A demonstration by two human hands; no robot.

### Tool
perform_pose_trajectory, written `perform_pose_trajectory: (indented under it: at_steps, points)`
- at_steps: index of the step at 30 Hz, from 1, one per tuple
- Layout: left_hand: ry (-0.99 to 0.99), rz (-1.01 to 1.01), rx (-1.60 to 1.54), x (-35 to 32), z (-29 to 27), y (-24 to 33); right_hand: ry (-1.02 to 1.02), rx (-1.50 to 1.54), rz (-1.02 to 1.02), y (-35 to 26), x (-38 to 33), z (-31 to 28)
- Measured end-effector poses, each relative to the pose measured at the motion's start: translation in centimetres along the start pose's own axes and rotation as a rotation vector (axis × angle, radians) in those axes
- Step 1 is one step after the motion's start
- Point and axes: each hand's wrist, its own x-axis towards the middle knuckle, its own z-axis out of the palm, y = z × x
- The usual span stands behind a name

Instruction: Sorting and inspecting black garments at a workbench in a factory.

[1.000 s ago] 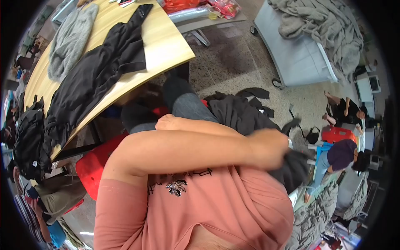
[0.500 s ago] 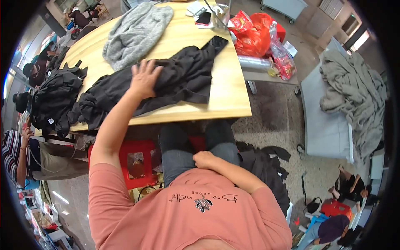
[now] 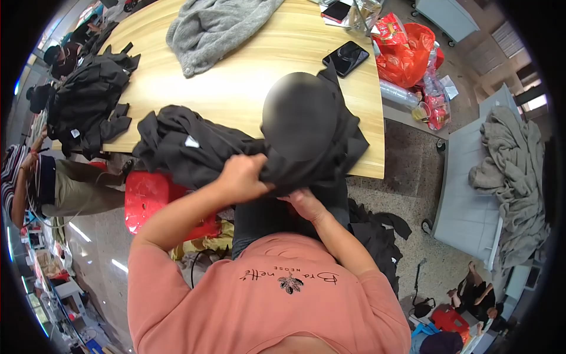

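Observation:
A black garment (image 3: 194,147) lies bunched along the near edge of the table (image 3: 236,76), with part of it hanging over toward my lap. My left hand (image 3: 243,178) is closed on its near edge, the fingers pressed into the cloth. Just to the right and lower, my right hand (image 3: 306,204) grips the hanging edge of the same garment from below, its fingertips partly hidden by the fabric. A round blurred patch covers the garment's right part. A small white tag (image 3: 191,141) shows on its left part.
A grey knit garment (image 3: 215,35) lies at the far side, and a black phone (image 3: 346,59) at the right. More black garments (image 3: 88,88) pile at the left corner. Red bags (image 3: 413,56) stand beyond the right edge, near a cart (image 3: 457,183) of grey knits. A red stool (image 3: 147,200) stands left.
My left hand went from lying flat on the black garment to gripping its near edge. My right hand rose from my lap to the cloth. The garment came nearer, uncovering the phone.

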Motion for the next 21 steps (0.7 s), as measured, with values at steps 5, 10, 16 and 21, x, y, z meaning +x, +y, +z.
perform_pose_trajectory:
  at_steps: [5,10,16,21]
  points:
    - [0.406,0.318,0.052,-1.7,2.9,2.4,0.234,0.203,-0.028,-3.8,-0.9,2.1]
    - [0.447,0.105,-0.01,1.0,7.2,3.8,0.184,0.272,-0.113,-2.6,-2.8,-1.3]
    - [0.635,0.261,-0.464,0.5,8.0,9.8,0.43,-0.171,-0.446,-9.7,-6.8,2.6]
    - [0.955,0.69,-1.078,2.4,3.9,23.3,0.352,-0.003,-1.053,-20.5,-9.3,11.8]
